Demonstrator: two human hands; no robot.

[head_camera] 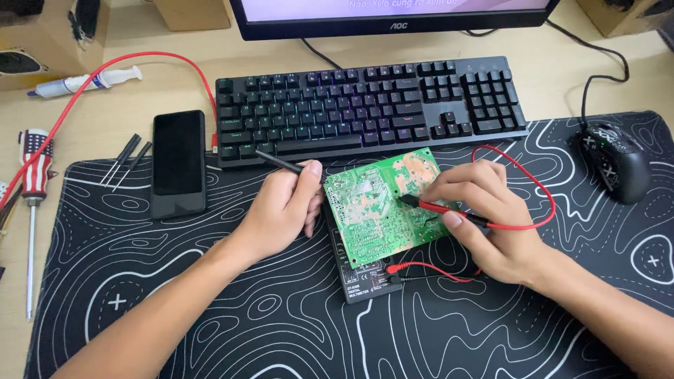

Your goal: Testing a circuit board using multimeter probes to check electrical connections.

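Observation:
A green circuit board [379,203] lies tilted on top of a black multimeter [365,277] on the desk mat. My left hand [281,210] grips a black test probe [277,161] at the board's left edge; its tip is hidden by my fingers. My right hand [484,224] pinches a red test probe [428,205], its tip touching the board's solder side near the middle right. The red lead [540,189] loops around my right hand and runs to the multimeter's sockets.
A black keyboard [372,105] and a monitor [393,17] stand behind. A black phone [178,161] lies at the left with two black probe caps [126,158]. A screwdriver [31,203], a syringe [84,81] and a red wire [168,60] are far left. A mouse [618,161] sits right.

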